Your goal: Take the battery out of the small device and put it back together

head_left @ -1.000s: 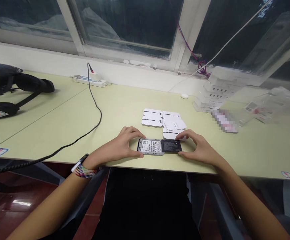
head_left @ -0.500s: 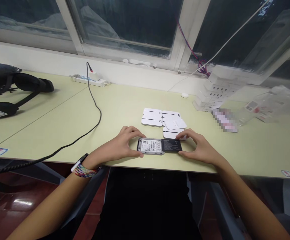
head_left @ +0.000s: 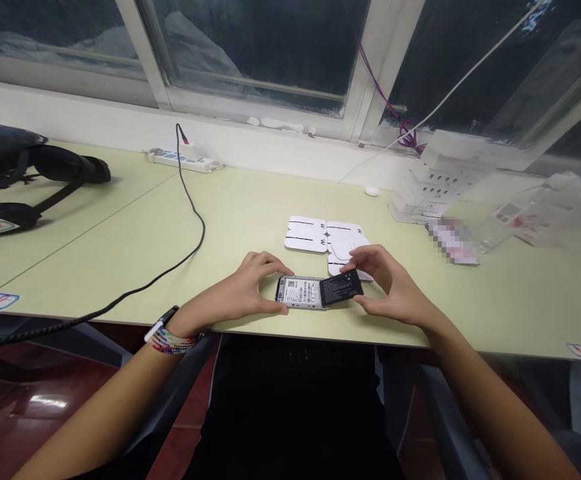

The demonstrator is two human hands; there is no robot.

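Observation:
A thin device body (head_left: 300, 292) with an exposed label-covered interior lies near the table's front edge. My left hand (head_left: 243, 290) grips its left end between thumb and fingers. In my right hand (head_left: 393, 287) is a flat black battery (head_left: 341, 288) with fine print, pinched at its right end. The battery is tilted, its left edge overlapping or touching the device's right end; which of the two I cannot tell. Just behind are several white rounded covers (head_left: 305, 235) with dark stripes, laid side by side, one loose piece resting on top and partly hidden by my right fingers.
A black cable (head_left: 203, 227) runs from a power strip (head_left: 183, 160) across the table's left side. Black straps and gear (head_left: 45, 173) lie far left. Stacked white boxes (head_left: 420, 190), a small white round object (head_left: 371, 191) and a clear plastic bag (head_left: 545, 207) stand at the back right.
My right hand has raised and turned the battery, so its right end now sits higher and angled away from the device. My left hand and the device stay in place.

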